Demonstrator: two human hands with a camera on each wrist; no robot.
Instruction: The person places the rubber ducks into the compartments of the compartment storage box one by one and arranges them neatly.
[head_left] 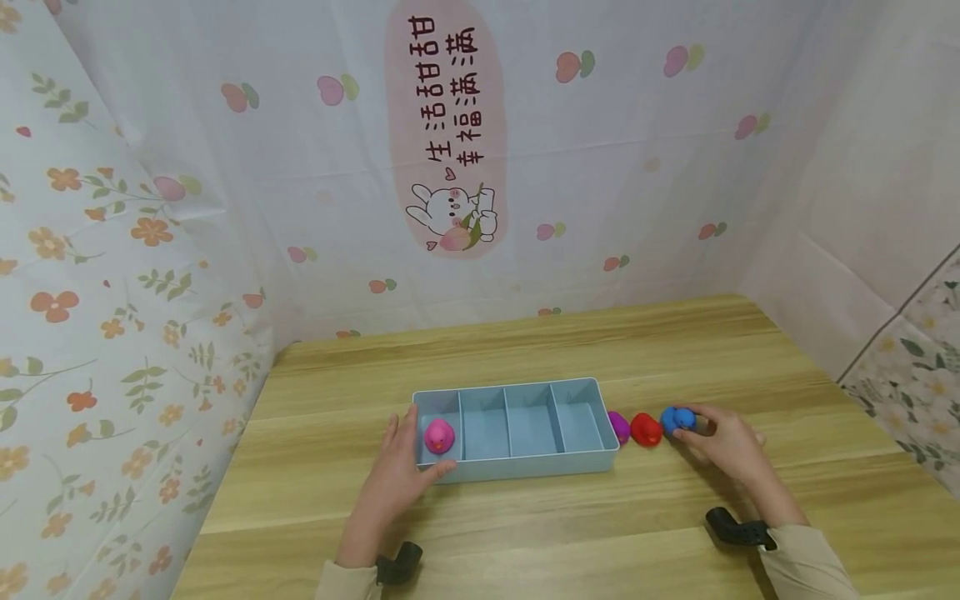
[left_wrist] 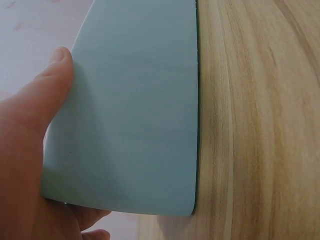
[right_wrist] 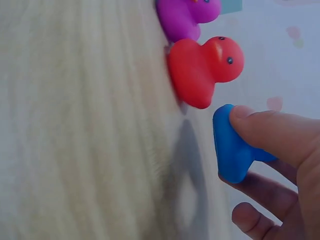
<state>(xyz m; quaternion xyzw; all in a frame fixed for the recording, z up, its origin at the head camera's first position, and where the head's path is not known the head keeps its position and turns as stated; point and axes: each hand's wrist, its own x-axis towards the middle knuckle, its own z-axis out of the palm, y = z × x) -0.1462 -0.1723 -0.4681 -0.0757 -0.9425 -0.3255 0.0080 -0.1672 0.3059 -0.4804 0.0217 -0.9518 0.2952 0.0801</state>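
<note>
A light-blue box with several compartments point(head_left: 532, 468) sits on the table, a pink rubber duck point(head_left: 438, 436) in its leftmost compartment. My left hand point(head_left: 395, 467) holds the box's left end, thumb at the front wall and fingers round the left side. In the left wrist view the box's wall point(left_wrist: 130, 115) fills the middle. Right of the box, my right hand point(head_left: 723, 442) pinches a blue rubber duck point(right_wrist: 232, 147) between thumb and fingers. The right wrist view shows this duck slightly off the table, its shadow below. Beside it stands a red rubber duck point(right_wrist: 192, 72).
A purple rubber duck point(head_left: 618, 427) stands against the box's right end, left of the red one. Patterned cloth point(head_left: 637, 208) hangs behind the wooden table point(head_left: 525, 542) and at both sides. Each wrist wears a black strap point(head_left: 738, 531).
</note>
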